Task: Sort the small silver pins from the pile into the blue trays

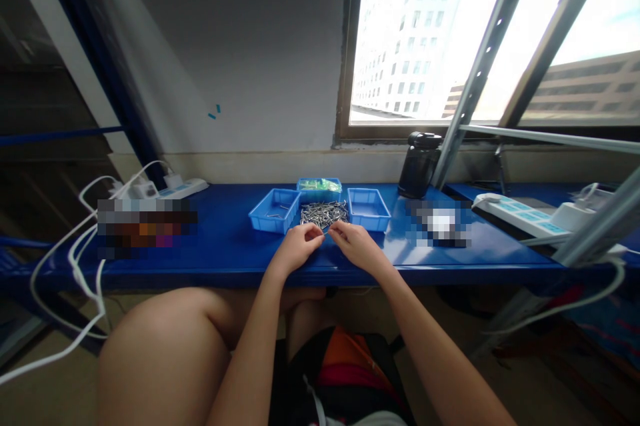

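Bright daylight comes through a window (pixel 415 46) above a glossy blue table (pixel 225 229), where a loose pile of small metal pieces (pixel 324 213), screw-like by their look, lies between two blue trays, the left tray (pixel 266 222) and the right tray (pixel 371 220); behind the pile stands a back tray (pixel 320 197) with a green-tinted plastic bag (pixel 320 185) in it. Both hands meet at the near edge of the pile, the left hand (pixel 303 243) and the right hand (pixel 351 241) close together but apart, each with thumb and fingertips drawn near one another. Something thin and pale shows in the gap between them, yet I cannot tell whether either hand is clamped on it or on a piece from the pile. By my judgement, the step in hand is close fingertip work on a small item, and the next move calls for a light pinch and steady wrists, since the pieces lie crossed and tangled. Hard to make out: the fingers hide the near side of the pile, the few thin pieces in the left tray are too small to identify, the bag's contents are unclear, and pixelated patches mask whatever lies at either side of the table
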`<state>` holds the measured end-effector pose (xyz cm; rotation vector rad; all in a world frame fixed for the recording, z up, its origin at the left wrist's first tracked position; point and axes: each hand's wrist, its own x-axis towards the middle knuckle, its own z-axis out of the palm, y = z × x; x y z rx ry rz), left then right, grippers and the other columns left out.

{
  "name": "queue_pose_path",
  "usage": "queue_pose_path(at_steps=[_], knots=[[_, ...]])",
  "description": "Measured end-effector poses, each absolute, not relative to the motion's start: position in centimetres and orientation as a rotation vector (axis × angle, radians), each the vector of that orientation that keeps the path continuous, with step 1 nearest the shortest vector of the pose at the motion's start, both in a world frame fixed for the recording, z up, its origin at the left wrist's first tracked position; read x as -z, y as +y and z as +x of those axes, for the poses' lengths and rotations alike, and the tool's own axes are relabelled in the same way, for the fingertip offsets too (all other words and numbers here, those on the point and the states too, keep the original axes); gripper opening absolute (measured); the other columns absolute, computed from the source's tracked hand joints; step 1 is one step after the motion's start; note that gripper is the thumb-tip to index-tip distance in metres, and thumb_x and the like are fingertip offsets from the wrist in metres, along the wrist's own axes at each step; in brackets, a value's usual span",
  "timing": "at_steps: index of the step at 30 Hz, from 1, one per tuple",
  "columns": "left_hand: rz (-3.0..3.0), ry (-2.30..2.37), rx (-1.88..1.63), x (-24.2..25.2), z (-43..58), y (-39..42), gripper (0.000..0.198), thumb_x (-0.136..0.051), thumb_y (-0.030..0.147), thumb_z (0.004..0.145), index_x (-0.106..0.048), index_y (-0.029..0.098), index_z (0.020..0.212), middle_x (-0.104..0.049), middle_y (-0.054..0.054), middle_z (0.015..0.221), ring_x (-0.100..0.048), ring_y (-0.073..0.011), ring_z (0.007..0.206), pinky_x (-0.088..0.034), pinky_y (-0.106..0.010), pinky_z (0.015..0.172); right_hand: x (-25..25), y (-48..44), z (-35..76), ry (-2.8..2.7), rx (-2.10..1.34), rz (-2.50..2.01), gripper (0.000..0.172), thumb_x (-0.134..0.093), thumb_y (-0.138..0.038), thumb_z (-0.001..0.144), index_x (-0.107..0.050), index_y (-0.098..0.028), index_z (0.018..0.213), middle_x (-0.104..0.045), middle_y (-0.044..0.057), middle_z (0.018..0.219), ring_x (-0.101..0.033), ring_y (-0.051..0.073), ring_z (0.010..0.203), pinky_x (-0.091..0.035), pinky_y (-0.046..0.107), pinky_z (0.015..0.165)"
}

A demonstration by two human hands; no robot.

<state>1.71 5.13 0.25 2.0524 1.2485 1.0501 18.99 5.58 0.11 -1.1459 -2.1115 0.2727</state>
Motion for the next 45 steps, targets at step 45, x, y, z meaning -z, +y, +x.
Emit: queue_pose_path(at_steps=[45], knots=[[2.043,1.175,-1.055,-0.16,1.59,5.15,0.021,-0.052,0.029,0.078,-0.067,0.016,0.084,-0.070,-0.003,0.083,-0.062,-0.0178,0.078,-0.046,-0.025,0.073,-0.01,5.60,19.17,-2.174,-0.335,-1.111,0.018,-0.047,-0.031,0.087,-0.061,-0.020,0.091,-0.066,0.003,0.078,-0.059,0.015,0.071,-0.041,0.023,0.064]])
